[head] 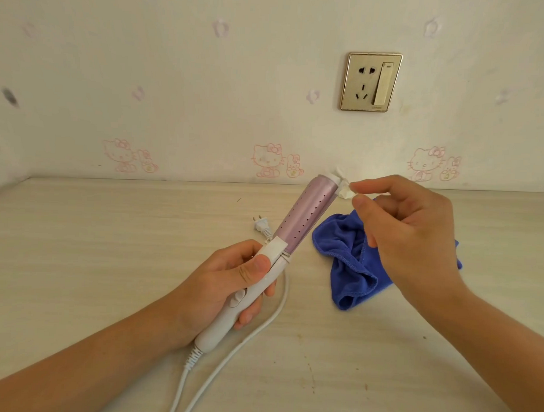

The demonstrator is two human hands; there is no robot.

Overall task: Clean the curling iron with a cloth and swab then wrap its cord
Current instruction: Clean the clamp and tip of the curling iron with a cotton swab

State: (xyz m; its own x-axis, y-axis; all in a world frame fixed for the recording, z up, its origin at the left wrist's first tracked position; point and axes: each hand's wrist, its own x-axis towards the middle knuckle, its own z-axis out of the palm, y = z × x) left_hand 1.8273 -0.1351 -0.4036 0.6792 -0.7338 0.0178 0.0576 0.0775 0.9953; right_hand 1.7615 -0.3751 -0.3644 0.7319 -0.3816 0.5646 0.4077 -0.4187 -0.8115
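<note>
Nearest to the front edge of the table [109, 246], the white cord [260, 325] lies in a loose loop, not yet wrapped. Above it the left hand [228, 284] holds the white handle of the curling iron [304, 216], fingers curled round it and the thumb near the clamp lever; the purple barrel points up and away, toward the back edge. Right of the barrel the blue cloth [349, 264] lies crumpled on the table. Over it the right hand [411, 229] pinches a small white thing, probably the swab [346, 192], at the barrel's tip; its exact shape cannot be told.

The step seems to be swabbing the tip. It would go well if the left hand keeps the iron steady and turns it slowly, while the swab presses lightly into the seam. The plug [261, 225] lies free on the table behind the iron, not in the wall socket [371, 82].
</note>
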